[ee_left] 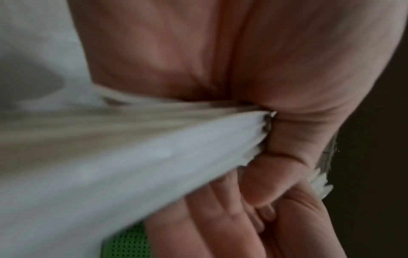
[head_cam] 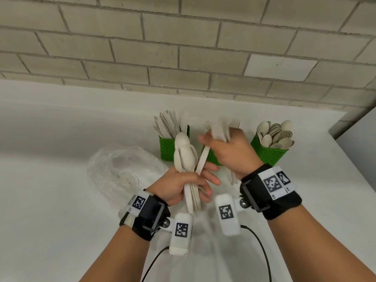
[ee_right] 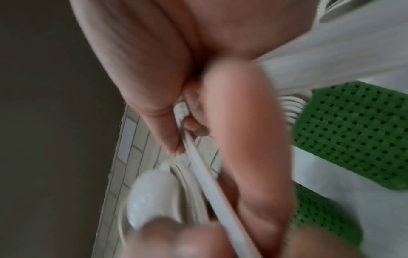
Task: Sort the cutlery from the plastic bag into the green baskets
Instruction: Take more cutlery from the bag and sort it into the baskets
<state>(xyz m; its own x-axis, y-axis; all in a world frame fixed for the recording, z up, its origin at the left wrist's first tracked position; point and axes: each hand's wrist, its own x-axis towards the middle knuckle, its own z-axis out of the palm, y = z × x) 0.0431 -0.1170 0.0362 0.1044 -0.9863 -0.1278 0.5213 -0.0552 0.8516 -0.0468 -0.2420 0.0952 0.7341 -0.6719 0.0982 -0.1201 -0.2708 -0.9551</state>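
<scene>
My left hand point(head_cam: 195, 186) grips a bundle of pale spoons point(head_cam: 185, 153), bowls up, in front of the baskets. In the left wrist view the bundle's handles point(ee_left: 154, 148) cross my palm. My right hand point(head_cam: 215, 139) holds a bunch of forks point(head_cam: 221, 127) in its fist and pinches a flat pale handle point(head_cam: 203, 159) that rises out of the left bundle; that handle point(ee_right: 212, 178) shows between its fingers. Three green baskets stand at the back: the left point(head_cam: 166, 147) holds knives, the middle point(head_cam: 211, 157) is mostly hidden by my right hand, the right point(head_cam: 268, 153) holds spoons.
The clear plastic bag point(head_cam: 122, 167) lies crumpled on the white table point(head_cam: 50, 180) left of my hands, with a fork or two inside. A brick wall point(head_cam: 183, 47) rises behind the baskets. The table's edge runs down the right side. Cables hang below my wrists.
</scene>
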